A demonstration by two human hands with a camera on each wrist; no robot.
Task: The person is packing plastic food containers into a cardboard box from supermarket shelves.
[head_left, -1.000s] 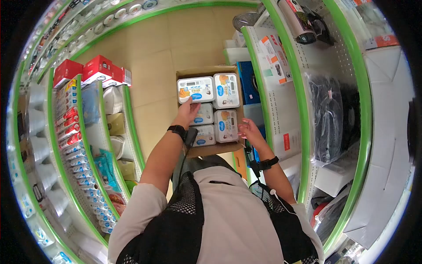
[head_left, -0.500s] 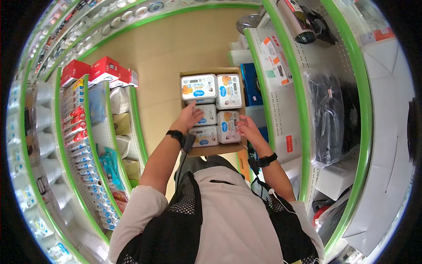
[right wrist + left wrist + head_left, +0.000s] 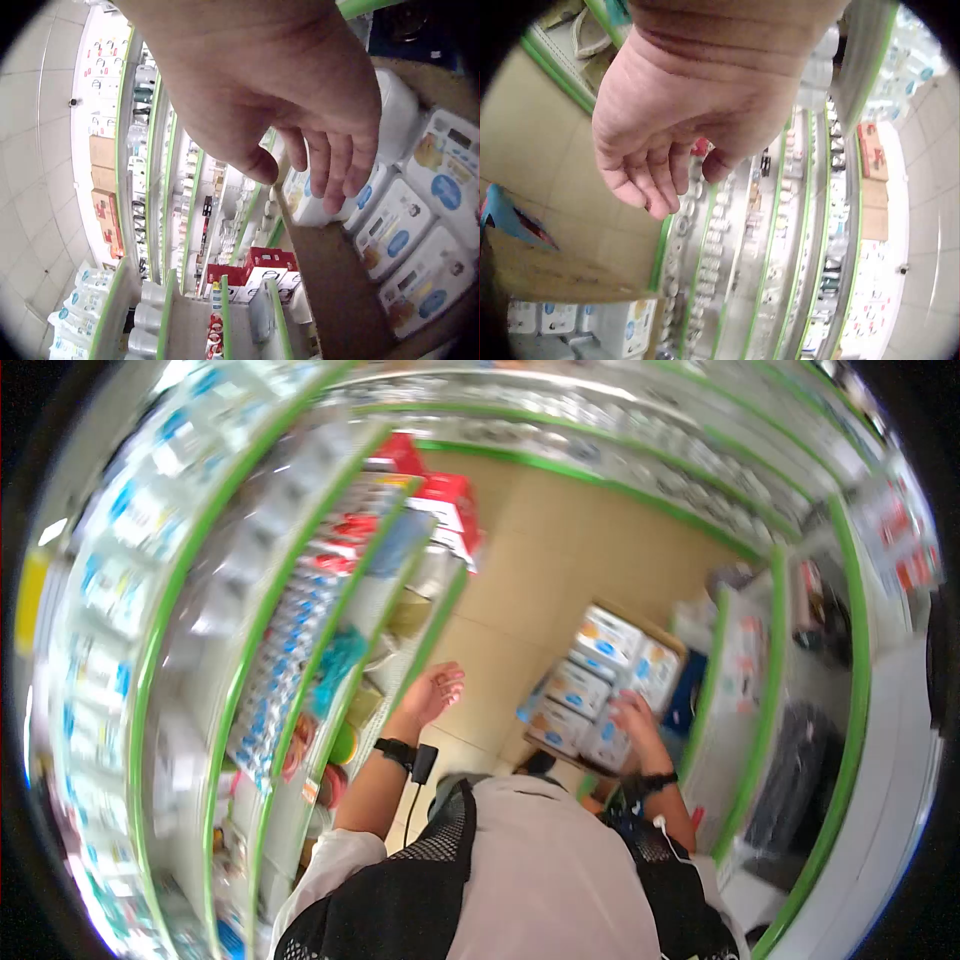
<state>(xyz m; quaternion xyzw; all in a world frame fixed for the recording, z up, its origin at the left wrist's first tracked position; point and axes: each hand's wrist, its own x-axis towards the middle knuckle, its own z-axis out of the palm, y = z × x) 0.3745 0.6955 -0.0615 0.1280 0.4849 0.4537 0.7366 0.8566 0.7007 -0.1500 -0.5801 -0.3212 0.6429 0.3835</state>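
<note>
In the head view a cardboard box (image 3: 322, 277) full of white packs (image 3: 578, 688) stands on the floor, right of the middle. The packs carry blue oval labels and small printed pictures. My left hand (image 3: 435, 693) is away from the box on its left, near the shelves, holding nothing. Its fingers hang loosely bent in the left wrist view. Over the box's right part is my right hand (image 3: 632, 718), fingers relaxed and nothing gripped. In the right wrist view its fingertips overlap the packs near the cardboard wall.
Green-edged shelves (image 3: 440, 615) with red boxes (image 3: 447, 505) and small packaged goods run along the left. More shelving (image 3: 745, 660) stands close on the right. A blue item (image 3: 533, 700) lies against the box's left side. Tan tiled floor (image 3: 520, 560) stretches beyond.
The head view has turned, so the box now appears farther right and slanted. My left hand has moved off the packs to the left. The right hand has stayed at the box.
</note>
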